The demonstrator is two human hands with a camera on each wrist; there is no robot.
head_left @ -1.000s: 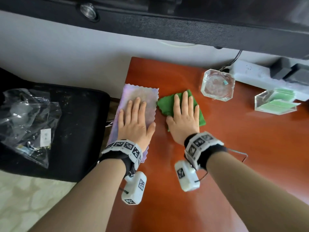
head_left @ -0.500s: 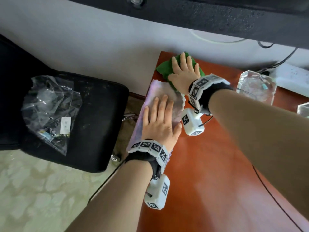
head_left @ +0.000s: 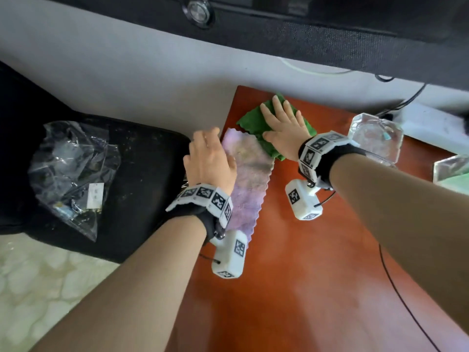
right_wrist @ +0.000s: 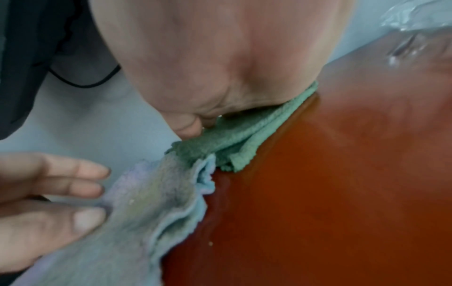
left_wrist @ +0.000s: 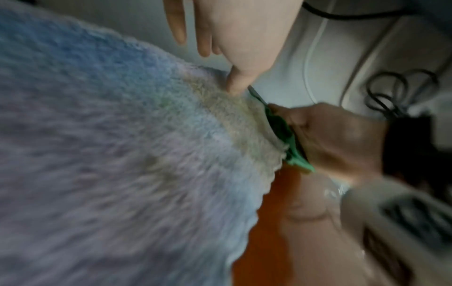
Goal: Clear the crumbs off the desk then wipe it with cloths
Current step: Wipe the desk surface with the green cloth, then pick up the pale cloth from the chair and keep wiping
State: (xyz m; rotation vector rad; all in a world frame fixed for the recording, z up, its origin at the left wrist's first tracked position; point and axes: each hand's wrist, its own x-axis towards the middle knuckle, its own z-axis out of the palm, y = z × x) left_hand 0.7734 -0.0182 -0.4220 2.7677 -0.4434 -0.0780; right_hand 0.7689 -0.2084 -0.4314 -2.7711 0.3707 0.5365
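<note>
A folded green cloth (head_left: 256, 123) is pressed flat by the right hand (head_left: 284, 130) beside a clear glass ashtray (head_left: 375, 138) with a small teal piece inside; a lilac fleecy cloth (head_left: 251, 179) is pinned under the left hand's (head_left: 208, 161) thumb, fingers straight.

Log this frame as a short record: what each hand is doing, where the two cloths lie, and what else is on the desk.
left hand: at the desk's left edge, thumb on the purple cloth, fingers mostly past the edge
right hand: flat, pressing the green cloth
cloths: touching, the purple one's far corner meets the green one
green cloth place: far left corner of the desk
also on desk: glass dish, clear box
crumbs: one speck near the purple cloth in the right wrist view
</note>
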